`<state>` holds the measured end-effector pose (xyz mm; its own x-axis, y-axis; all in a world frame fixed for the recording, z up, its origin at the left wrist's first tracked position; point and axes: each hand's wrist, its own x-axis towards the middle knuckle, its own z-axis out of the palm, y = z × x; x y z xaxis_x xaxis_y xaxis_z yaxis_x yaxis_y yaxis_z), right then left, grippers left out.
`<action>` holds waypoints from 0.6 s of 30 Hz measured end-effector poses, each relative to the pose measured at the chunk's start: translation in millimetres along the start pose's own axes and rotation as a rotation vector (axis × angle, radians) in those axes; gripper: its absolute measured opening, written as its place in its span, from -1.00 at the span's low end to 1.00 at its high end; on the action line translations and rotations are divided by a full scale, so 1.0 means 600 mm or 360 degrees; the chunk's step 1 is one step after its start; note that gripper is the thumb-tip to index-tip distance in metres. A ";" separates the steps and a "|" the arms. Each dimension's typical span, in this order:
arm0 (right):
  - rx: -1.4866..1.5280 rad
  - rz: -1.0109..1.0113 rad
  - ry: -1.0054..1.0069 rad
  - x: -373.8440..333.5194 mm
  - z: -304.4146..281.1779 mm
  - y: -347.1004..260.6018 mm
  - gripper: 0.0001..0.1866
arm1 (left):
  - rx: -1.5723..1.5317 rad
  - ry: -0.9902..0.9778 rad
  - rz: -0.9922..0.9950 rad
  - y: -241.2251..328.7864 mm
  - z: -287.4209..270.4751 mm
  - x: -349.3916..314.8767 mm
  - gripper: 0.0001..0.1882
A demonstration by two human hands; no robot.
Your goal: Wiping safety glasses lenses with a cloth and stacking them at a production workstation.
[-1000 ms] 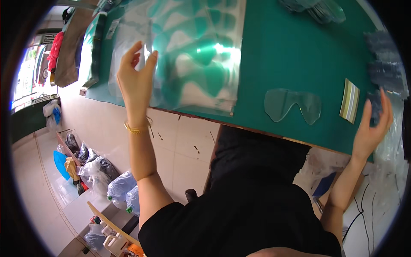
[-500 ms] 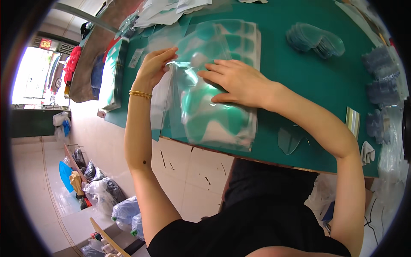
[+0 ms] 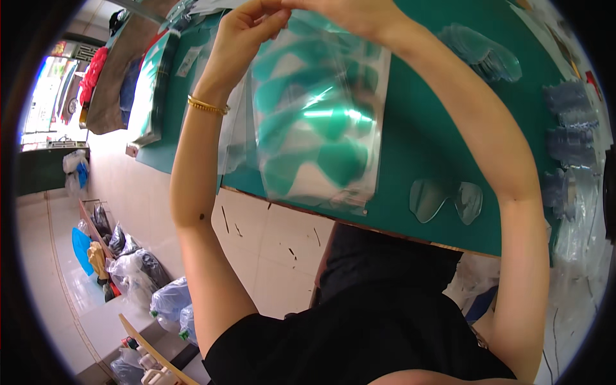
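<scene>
Near the top edge of the view, my left hand (image 3: 251,33), with a gold bracelet at the wrist, has its fingers bent and pinched together. My right hand (image 3: 350,14) reaches across to meet it; its fingertips come together there, partly cut off by the frame. What they pinch is too hidden to make out. Below them a stack of clear plastic sheets (image 3: 321,151) lies on the green tabletop (image 3: 410,128), with goggle-shaped openings through which green shows. Loose clear film (image 3: 235,138) lies along its left side.
A clear goggle-shaped lens piece (image 3: 443,200) lies near the table's front edge. More are stacked (image 3: 484,54) at the back right. Bluish clear plastic pieces (image 3: 571,144) line the right side. A thick pile of sheets (image 3: 153,90) stands left. Plastic bags (image 3: 138,279) sit on the floor.
Both hands have moved away from me to the stack's far end. My right hand has lifted off the sheets and joined my left. The view has shifted, uncovering the whole single lens piece.
</scene>
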<state>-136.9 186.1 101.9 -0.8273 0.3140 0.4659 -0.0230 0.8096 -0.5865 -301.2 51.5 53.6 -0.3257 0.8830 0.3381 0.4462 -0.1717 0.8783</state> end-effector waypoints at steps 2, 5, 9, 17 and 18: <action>0.0474 -0.0133 0.0018 0.004 0.010 0.037 -0.76 | -0.0010 -0.0058 0.0040 -0.008 -0.016 -0.004 -0.75; 0.0469 0.0071 0.0184 -0.016 -0.016 -0.008 -0.72 | 0.0054 -0.0114 -0.0058 -0.015 -0.030 -0.021 -0.72; 0.0918 0.0324 0.0916 -0.003 -0.059 0.118 -0.71 | 0.0017 0.0129 -0.0196 -0.079 -0.105 -0.039 -0.73; 0.0647 0.0176 0.1172 -0.112 -0.133 0.073 -0.75 | 0.1540 0.0574 -0.0159 -0.171 -0.308 -0.062 -0.49; 0.0473 0.0090 0.1174 -0.127 -0.143 0.059 -0.75 | 0.2295 0.0713 0.0121 -0.139 -0.301 -0.048 -0.41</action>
<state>-26.6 233.3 102.5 -0.2489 0.6821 0.6875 -0.2269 0.6491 -0.7261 -479.3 -38.7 31.7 -0.3658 0.6441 0.6719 0.7982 0.5883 -0.1294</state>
